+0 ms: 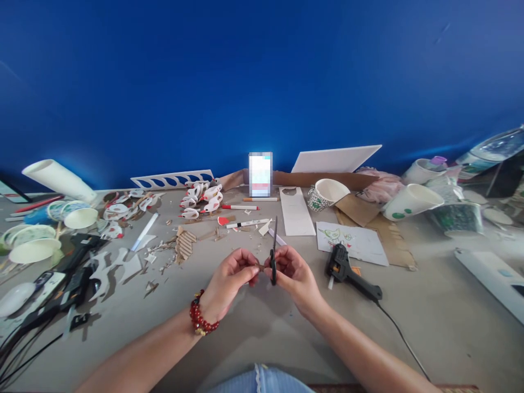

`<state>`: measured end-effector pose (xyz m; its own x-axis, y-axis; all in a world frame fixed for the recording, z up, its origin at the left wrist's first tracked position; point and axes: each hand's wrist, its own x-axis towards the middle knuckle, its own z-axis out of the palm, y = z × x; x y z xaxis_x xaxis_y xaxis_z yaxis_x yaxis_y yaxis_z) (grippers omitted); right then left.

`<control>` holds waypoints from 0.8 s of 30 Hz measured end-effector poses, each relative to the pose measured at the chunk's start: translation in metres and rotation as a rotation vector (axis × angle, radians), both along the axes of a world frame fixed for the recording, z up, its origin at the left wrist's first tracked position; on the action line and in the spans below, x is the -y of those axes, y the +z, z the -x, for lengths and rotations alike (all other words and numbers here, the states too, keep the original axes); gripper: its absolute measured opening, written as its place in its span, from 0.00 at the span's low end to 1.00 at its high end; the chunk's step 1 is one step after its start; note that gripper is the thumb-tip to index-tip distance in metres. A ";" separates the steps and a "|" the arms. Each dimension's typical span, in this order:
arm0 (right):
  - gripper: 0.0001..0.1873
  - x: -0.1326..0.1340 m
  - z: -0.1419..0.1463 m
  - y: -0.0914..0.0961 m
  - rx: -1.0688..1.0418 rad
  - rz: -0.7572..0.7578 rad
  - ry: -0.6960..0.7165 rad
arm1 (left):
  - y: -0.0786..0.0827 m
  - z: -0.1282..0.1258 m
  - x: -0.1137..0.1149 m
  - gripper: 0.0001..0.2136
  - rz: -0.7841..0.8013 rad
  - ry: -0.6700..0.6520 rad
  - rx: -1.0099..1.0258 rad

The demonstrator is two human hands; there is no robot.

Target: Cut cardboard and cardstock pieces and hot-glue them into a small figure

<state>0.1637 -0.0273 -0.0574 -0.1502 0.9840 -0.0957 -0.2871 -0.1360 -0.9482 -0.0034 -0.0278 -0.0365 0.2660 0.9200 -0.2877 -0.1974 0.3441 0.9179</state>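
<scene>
My left hand [229,277] is closed in a pinch on a small brown cardboard piece [260,267], held just above the grey table [254,333]. My right hand [293,273] grips black scissors [273,252], blades pointing up and away, right beside the cardboard piece. A red bead bracelet [199,317] is on my left wrist. The two hands almost touch at the middle of the view.
A black glue gun [347,270] with its cord lies right of my right hand. Markers [245,223], cut white shapes [202,199], paper cups [327,194], a drawing sheet [354,240], a phone [260,174] against the blue wall, cups and cables at left [36,245].
</scene>
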 end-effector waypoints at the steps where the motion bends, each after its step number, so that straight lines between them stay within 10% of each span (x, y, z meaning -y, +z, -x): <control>1: 0.20 -0.001 -0.001 0.000 0.006 -0.008 -0.001 | 0.001 0.000 -0.001 0.08 -0.018 -0.010 -0.033; 15: 0.18 -0.008 -0.015 0.002 0.174 -0.093 -0.035 | 0.017 0.002 -0.029 0.07 -0.212 -0.295 -0.381; 24: 0.22 -0.004 -0.010 0.000 0.001 -0.041 0.080 | 0.026 -0.011 -0.039 0.06 -0.347 0.062 -0.162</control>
